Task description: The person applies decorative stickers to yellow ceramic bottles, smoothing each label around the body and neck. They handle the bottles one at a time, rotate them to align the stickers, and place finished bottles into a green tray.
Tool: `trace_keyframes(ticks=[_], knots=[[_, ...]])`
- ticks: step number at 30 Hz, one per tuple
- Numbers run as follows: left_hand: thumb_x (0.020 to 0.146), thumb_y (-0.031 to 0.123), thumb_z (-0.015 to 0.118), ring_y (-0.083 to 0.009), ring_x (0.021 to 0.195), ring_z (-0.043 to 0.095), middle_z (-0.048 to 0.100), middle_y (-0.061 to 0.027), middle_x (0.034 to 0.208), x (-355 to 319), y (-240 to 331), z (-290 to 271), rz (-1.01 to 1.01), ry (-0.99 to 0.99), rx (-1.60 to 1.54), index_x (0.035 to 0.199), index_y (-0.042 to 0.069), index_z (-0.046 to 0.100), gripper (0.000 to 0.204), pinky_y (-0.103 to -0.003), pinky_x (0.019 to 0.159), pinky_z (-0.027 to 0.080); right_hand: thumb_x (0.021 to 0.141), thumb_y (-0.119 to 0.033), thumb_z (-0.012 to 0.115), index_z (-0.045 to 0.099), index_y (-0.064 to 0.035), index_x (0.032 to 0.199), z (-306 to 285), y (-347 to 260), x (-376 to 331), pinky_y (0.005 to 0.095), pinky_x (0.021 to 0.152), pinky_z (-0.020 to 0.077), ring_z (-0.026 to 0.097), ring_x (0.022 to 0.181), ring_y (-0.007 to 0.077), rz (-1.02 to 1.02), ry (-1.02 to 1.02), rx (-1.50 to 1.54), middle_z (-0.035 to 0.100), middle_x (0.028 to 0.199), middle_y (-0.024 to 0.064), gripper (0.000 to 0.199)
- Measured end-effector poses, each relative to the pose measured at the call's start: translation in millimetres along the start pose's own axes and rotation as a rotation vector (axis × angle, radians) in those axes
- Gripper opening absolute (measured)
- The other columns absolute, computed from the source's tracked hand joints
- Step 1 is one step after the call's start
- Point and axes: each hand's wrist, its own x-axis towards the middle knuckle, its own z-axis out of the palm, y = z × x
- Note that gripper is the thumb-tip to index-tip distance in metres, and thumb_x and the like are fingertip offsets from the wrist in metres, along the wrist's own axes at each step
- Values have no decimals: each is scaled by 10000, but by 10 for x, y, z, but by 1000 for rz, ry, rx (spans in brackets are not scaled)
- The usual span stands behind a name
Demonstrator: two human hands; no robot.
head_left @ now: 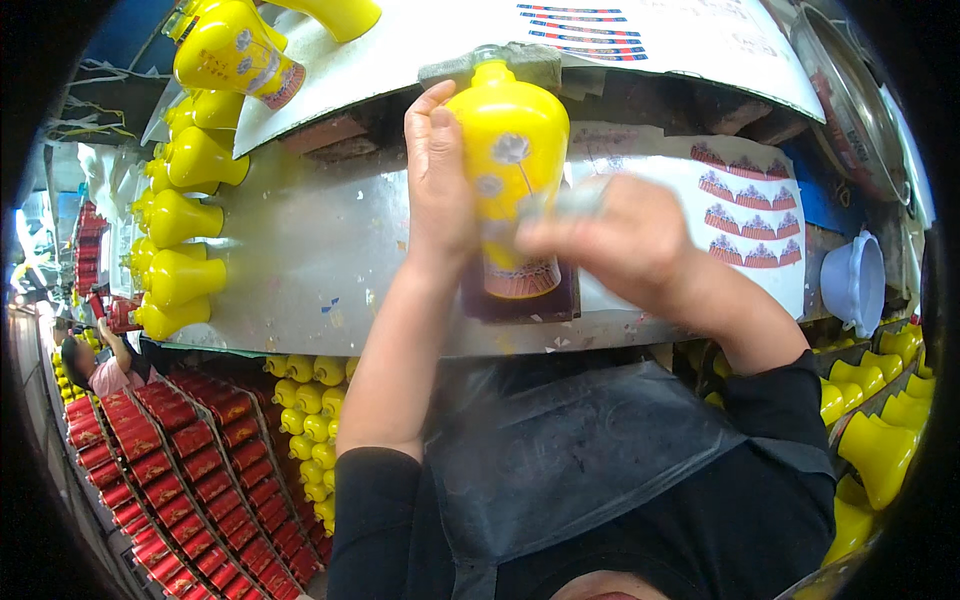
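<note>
A glossy yellow bottle (520,115) with a narrow neck and wide shoulders lies in front of me. Pale grey flowers and a reddish-brown patterned band decorate its face. My left hand (438,190) is closed along the bottle's left side, thumb near the shoulder. Over the lower right of the bottle's face is my right hand (635,240), blurred by motion, its fingers curled around a small pale item that I cannot make out. Under the bottle's neck sits a grey cloth-covered rest (545,65), and a dark block (520,308) shows beneath its base.
Yellow bottles (182,220) line the table's left end. A sheet of curved decals (780,285) lies right of the bottle; strip decals (585,32) lie on a raised white board. A pale basin (852,285) stands right. Red stacked items (190,460) and another person (105,370) are at left.
</note>
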Motion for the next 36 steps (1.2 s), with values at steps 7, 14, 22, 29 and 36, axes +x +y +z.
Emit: trace_keyframes(ticks=[7,14,22,29,36], knots=[[1137,468,278,-222,1165,631,586,-135,1327,5,-85,-40,-36,81,18,1466,68,406,533,-373,992,541,757,-90,779,769,-162,1040,140,-100,-46,344,700,611,730,802,221,-65,29,164,716,877,67,292],[1100,529,380,-265,1344,510,441,-150,1486,-335,-105,-23,-123,-7,16,1586,87,175,688,-415,1110,449,806,57,808,725,-70,1064,204,31,-490,312,708,584,747,853,220,390,277,162,754,987,119,300],[1040,380,594,-260,1302,563,517,-117,1444,-400,-103,-78,-249,-70,-169,1570,126,263,675,-423,1073,500,941,-40,738,671,-6,1134,363,86,-294,266,780,573,708,887,150,568,324,286,725,1013,98,207],[825,139,786,-293,1307,521,440,-165,1451,-401,41,-24,-216,-118,43,1616,96,-66,1163,-437,1097,463,900,-82,797,650,-24,1141,190,192,60,272,831,573,716,935,159,461,290,135,720,1026,93,289],[871,250,714,-421,1347,496,452,-321,1457,-571,-64,-129,-24,-54,648,1615,-50,-28,1093,-475,1146,394,909,34,753,609,-52,1146,241,335,-63,276,890,578,697,1036,147,451,453,262,702,1088,76,291]])
